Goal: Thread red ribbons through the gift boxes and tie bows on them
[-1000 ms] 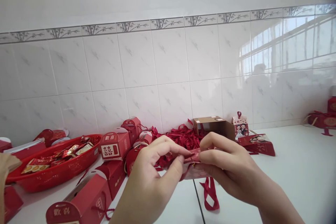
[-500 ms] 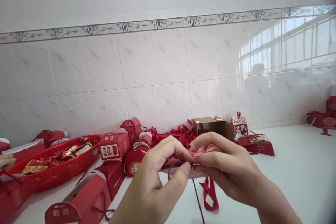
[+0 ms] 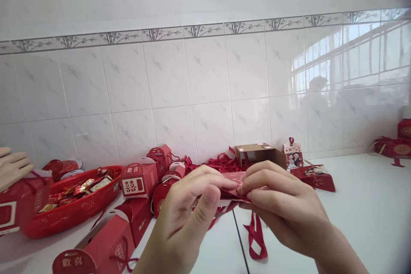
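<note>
In front of me a red-and-pink paper gift box (image 3: pixel 233 177) is held above the table between both hands, mostly hidden by them. My right hand (image 3: pixel 285 205) is closed on its right side, fingertips on top and thumb out of sight. My left hand (image 3: pixel 186 218) lies along its left side, fingers curled over it and thumb raised off the surface. Dark red ribbon (image 3: pixel 224 210) shows just below the box. A loop of the same ribbon (image 3: pixel 257 244) lies on the white table (image 3: pixel 362 222) beneath my right hand.
At left, another person's hand (image 3: pixel 13 168) is over a red box (image 3: pixel 24 199). A red basket (image 3: pixel 70 218) holds wrapped sweets. Several red gift boxes (image 3: pixel 138 177) stand beside it. Behind are a ribbon heap (image 3: pixel 224 162), a cardboard box (image 3: pixel 261 154) and a wedding-print box (image 3: pixel 314 177).
My left thumb has lifted off the box edge and its fingers have straightened somewhat. The box shows a little more of its top. At left, the other person's hand and a red box have risen.
</note>
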`<state>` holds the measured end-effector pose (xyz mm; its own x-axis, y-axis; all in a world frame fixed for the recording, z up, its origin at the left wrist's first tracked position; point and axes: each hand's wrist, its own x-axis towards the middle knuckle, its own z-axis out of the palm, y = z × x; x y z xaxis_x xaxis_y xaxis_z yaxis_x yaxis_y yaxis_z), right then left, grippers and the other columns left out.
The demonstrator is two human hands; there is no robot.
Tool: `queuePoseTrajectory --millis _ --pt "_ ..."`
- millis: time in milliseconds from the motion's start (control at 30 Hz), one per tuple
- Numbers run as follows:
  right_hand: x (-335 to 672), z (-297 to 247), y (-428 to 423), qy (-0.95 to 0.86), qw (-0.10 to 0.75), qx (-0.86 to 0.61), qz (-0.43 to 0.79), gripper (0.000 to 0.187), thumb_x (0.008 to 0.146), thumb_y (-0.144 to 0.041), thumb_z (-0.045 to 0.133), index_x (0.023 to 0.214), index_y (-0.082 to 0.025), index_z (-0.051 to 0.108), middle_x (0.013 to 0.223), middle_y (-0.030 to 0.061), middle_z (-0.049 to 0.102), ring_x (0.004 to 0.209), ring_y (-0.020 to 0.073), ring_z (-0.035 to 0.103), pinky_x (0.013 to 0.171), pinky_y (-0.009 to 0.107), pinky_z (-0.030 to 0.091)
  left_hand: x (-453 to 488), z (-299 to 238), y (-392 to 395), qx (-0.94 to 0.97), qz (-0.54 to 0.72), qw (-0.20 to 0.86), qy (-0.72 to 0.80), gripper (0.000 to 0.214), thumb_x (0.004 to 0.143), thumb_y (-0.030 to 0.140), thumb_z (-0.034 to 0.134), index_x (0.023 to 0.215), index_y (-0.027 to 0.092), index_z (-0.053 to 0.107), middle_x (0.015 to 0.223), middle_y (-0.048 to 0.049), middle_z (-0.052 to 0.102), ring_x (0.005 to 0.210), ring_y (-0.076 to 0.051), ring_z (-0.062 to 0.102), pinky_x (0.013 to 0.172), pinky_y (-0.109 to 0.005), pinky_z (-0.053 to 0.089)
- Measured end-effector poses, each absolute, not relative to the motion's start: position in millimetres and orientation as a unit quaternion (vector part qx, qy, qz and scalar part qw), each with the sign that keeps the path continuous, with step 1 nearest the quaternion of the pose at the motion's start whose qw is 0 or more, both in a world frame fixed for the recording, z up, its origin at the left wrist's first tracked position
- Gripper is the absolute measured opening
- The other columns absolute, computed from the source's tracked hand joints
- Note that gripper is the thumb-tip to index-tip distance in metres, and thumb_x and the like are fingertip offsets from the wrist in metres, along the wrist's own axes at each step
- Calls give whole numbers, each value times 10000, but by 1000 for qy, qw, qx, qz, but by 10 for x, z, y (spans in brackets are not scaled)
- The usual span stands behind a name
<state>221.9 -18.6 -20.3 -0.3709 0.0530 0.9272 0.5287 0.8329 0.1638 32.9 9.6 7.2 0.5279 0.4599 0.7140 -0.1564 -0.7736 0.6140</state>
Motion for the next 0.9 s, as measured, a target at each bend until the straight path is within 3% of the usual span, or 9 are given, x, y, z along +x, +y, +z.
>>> queuePoseTrajectory --millis 167,500,700,800,900 --pt "2213 -211 -204 -787 539 -191 -233 274 768 74 473 813 -183 557 797 51 623 780 163 542 649 317 477 345 66 91 807 489 321 85 345 922 402 447 877 183 710 863 -78 667 840 -198 597 819 -320 475" --pt "2176 -201 -171 -765 564 -201 -235 217 793 7 522 826 -198 584 797 39 667 718 155 550 627 310 482 398 52 122 796 513 302 110 364 895 459 475 775 187 686 872 -86 641 949 -222 551 833 -312 452" --pt "2123 -172 -158 -751 578 -198 -251 200 810 -13 514 857 -182 610 1074 112 659 976 206 614 799 382 529 424 38 128 784 535 288 124 429 871 537 464 716 182 648 819 -74 602 888 -214 543 787 -298 445" --pt "2107 -172 -147 -764 574 -177 -237 230 811 5 512 910 -182 604 1030 89 696 1024 202 623 883 398 519 428 29 121 780 534 301 121 442 889 528 430 700 186 636 832 -66 588 863 -204 551 781 -300 453" --pt "2100 -179 -130 -763 582 -166 -228 241 815 -2 511 927 -194 603 953 62 716 994 198 641 844 385 543 433 30 119 774 541 299 135 463 893 534 409 683 188 633 808 -62 579 845 -208 558 791 -313 458"
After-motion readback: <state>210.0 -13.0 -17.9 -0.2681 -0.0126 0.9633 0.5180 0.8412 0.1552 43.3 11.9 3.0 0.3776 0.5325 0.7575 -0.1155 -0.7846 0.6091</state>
